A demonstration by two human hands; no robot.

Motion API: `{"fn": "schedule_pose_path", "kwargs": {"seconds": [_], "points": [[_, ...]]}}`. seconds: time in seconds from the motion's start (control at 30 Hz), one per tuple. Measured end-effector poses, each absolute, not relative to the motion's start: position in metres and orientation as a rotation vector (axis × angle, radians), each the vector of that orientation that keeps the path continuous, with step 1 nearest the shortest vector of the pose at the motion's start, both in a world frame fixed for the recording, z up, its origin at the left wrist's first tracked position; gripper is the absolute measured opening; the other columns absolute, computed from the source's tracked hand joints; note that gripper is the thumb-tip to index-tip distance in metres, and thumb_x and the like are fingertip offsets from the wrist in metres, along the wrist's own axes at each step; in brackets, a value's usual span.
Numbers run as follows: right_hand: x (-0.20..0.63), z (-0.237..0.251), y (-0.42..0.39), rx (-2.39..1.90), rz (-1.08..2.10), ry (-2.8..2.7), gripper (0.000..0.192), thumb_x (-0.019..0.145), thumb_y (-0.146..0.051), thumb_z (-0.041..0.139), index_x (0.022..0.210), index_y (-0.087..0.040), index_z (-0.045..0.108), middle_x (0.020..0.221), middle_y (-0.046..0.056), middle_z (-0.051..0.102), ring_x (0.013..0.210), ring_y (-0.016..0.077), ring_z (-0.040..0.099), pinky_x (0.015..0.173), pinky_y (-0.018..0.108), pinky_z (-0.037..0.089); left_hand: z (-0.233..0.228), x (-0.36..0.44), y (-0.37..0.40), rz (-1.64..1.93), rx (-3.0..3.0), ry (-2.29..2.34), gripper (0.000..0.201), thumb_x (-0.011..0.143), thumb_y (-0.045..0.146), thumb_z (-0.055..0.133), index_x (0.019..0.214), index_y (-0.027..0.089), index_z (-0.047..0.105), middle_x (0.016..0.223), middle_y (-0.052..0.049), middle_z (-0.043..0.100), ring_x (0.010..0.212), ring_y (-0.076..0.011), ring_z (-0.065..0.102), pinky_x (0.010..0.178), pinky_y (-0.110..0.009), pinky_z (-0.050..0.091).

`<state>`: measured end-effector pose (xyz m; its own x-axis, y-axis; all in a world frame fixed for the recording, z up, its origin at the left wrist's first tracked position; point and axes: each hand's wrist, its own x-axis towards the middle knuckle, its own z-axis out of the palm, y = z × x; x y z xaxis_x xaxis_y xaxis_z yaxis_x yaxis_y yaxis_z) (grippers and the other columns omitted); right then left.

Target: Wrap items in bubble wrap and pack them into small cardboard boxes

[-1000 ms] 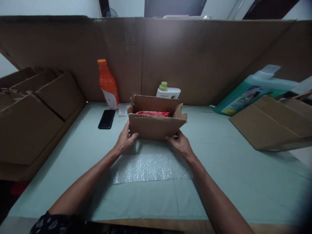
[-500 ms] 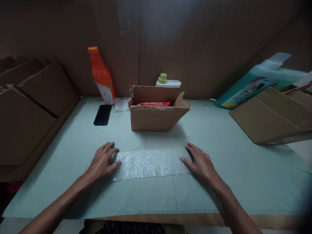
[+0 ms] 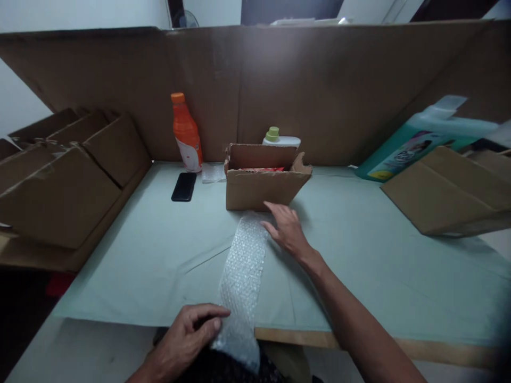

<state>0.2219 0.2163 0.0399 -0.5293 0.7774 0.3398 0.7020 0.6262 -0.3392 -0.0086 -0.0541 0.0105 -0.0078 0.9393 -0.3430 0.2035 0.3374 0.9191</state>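
A: What is cut off or hard to make out, taken from the left of the frame?

B: The stacked cardboard boxes [image 3: 59, 175] at the left are cropped by the frame edge. The label of the orange bottle [image 3: 186, 133] at upper centre-left cannot be read. A black phone [image 3: 184, 186] is seen lying flat just below it, and a small clear packet [image 3: 213, 173] beside it is too faint to be identified. Inside the open cardboard box [image 3: 263, 183] only a red strip [image 3: 261, 169] is shown; the rest of its contents are hidden by the front wall. Of the white bottle with a green cap [image 3: 278, 138] behind the box, only the top is seen. The teal jug [image 3: 419, 141] at the right is partly covered by a flattened carton [image 3: 451, 197].

A: And the hands?

B: The left hand [image 3: 187, 340], at bottom centre, is curled loosely closed on the near end of the bubble wrap strip [image 3: 243, 266], with the thumb on top. That strip is laid from the table [image 3: 139, 255] edge up toward the box, its near end hanging over the edge. The right hand [image 3: 285, 229], at centre, is held open and flat, fingers spread, its fingertips resting on the far end of the strip just in front of the box; nothing is gripped by it.
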Motion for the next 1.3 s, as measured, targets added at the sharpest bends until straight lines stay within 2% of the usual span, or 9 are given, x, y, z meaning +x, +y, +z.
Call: {"fn": "schedule_pose_path", "kwargs": {"seconds": [0.13, 0.27, 0.43, 0.6, 0.73, 0.83, 0.97, 1.17, 1.3], "points": [[0.272, 0.044, 0.145, -0.859, 0.676, -2.645, 0.058, 0.089, -0.026, 0.061, 0.146, -0.030, 0.048, 0.142, 0.007, 0.061, 0.125, 0.0281, 0.060, 0.103, 0.048, 0.049, 0.004, 0.001, -0.056, 0.970, 0.854, 1.242, 0.052, 0.082, 0.040, 0.065, 0.130, 0.021, 0.066, 0.090, -0.006, 0.074, 0.085, -0.0199, 0.068, 0.084, -0.034, 0.054], [0.283, 0.029, 0.065, -0.827, 0.957, -2.570, 0.084, 0.083, -0.034, 0.076, 0.156, -0.029, 0.034, 0.140, 0.010, 0.062, 0.123, 0.0274, 0.061, 0.100, 0.042, 0.054, 0.012, 0.006, -0.032, 0.972, 0.920, 1.407, 0.044, 0.082, 0.040, 0.063, 0.118, 0.017, 0.070, 0.081, -0.004, 0.070, 0.071, -0.0166, 0.064, 0.069, -0.029, 0.051], [0.232, -0.009, 0.051, -1.160, 0.851, -2.100, 0.046, 0.092, -0.021, 0.057, 0.139, -0.023, 0.052, 0.088, 0.001, 0.073, 0.080, 0.0192, 0.070, 0.078, 0.035, 0.057, 0.020, 0.003, 0.014, 0.683, 1.506, 1.779, 0.034, 0.091, 0.037, 0.046, 0.084, 0.017, 0.072, 0.066, -0.001, 0.065, 0.063, -0.0149, 0.058, 0.060, -0.024, 0.041], [0.226, -0.016, 0.069, -1.206, 0.488, -2.091, 0.041, 0.094, -0.021, 0.054, 0.135, -0.020, 0.054, 0.083, 0.002, 0.072, 0.075, 0.0208, 0.067, 0.076, 0.038, 0.052, 0.017, 0.000, 0.049, 0.471, 1.641, 1.909, 0.020, 0.086, 0.025, 0.056, 0.074, 0.020, 0.071, 0.062, 0.000, 0.066, 0.059, -0.0158, 0.059, 0.058, -0.025, 0.033], [0.233, -0.002, 0.052, -1.054, 0.374, -2.191, 0.029, 0.095, -0.021, 0.057, 0.124, -0.022, 0.059, 0.099, 0.007, 0.073, 0.089, 0.0241, 0.067, 0.079, 0.040, 0.050, 0.010, 0.005, 0.059, 0.344, 1.689, 1.966, 0.017, 0.087, 0.023, 0.057, 0.084, 0.020, 0.074, 0.074, -0.006, 0.074, 0.070, -0.0221, 0.068, 0.062, -0.027, 0.037], [0.223, 0.002, 0.038, -0.950, 0.377, -2.332, 0.030, 0.091, -0.021, 0.063, 0.121, -0.021, 0.061, 0.118, 0.012, 0.070, 0.105, 0.0288, 0.063, 0.087, 0.045, 0.049, 0.005, 0.007, 0.061, 0.300, 1.734, 1.970, 0.027, 0.088, 0.023, 0.057, 0.111, 0.020, 0.071, 0.080, -0.007, 0.076, 0.078, -0.0247, 0.071, 0.066, -0.029, 0.043], [0.206, -0.006, 0.036, -0.988, 0.349, -2.386, 0.022, 0.090, -0.012, 0.061, 0.109, -0.022, 0.066, 0.115, 0.009, 0.072, 0.105, 0.0288, 0.063, 0.085, 0.045, 0.049, 0.003, -0.003, 0.050, 0.387, 1.812, 1.964, 0.062, 0.091, 0.025, 0.055, 0.150, 0.017, 0.038, 0.079, -0.003, 0.074, 0.070, -0.0198, 0.069, 0.068, -0.029, 0.049], [0.211, -0.009, 0.046, -0.997, 0.624, -2.299, 0.019, 0.100, -0.017, 0.050, 0.104, -0.024, 0.067, 0.095, 0.004, 0.077, 0.085, 0.0223, 0.068, 0.077, 0.040, 0.048, 0.011, -0.018, 0.003, 0.806, 2.223, 1.451, 0.058, 0.091, 0.024, 0.058, 0.147, 0.024, 0.043, 0.130, -0.013, 0.064, 0.117, -0.0261, 0.060, 0.099, -0.044, 0.051], [0.217, -0.003, 0.050, -1.017, 0.697, -2.208, 0.018, 0.100, -0.020, 0.051, 0.109, -0.023, 0.066, 0.098, 0.004, 0.077, 0.085, 0.0209, 0.070, 0.075, 0.037, 0.052, -0.002, -0.007, 0.003, 0.802, 2.111, 1.474, 0.036, 0.094, 0.017, 0.050, 0.129, 0.020, 0.061, 0.093, -0.007, 0.071, 0.087, -0.0213, 0.064, 0.080, -0.037, 0.056]]}}
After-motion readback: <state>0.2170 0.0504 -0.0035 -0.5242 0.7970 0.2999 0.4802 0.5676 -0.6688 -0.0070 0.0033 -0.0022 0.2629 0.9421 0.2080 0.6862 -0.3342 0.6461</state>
